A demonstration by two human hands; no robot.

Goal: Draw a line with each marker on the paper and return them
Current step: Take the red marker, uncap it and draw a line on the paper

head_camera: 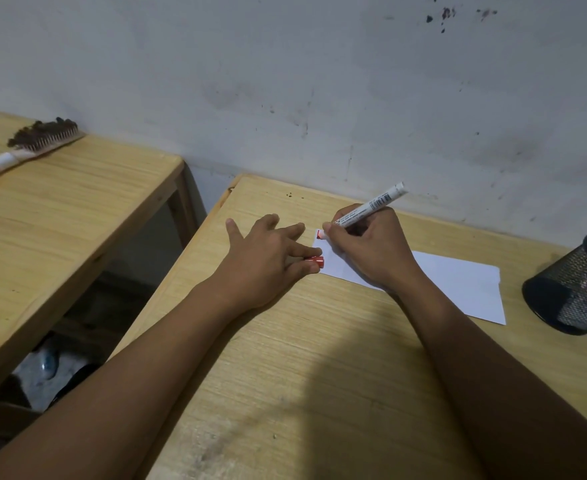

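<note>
A white sheet of paper (458,285) lies on the wooden desk (319,358) near the wall. My right hand (368,251) grips a white-barrelled red marker (371,206), its tip touching the paper's far left corner, where a short red mark (319,233) shows. My left hand (267,258) rests flat at the paper's left edge, fingers spread, and pinches the marker's red cap (316,260) between two fingers. A black mesh pen holder (576,289) stands tilted at the desk's right edge, with something in it.
A second wooden table (60,209) stands to the left across a gap, with a brush (39,136) on it. A stained white wall (319,81) runs directly behind the desk. Dim clutter lies on the floor below the gap.
</note>
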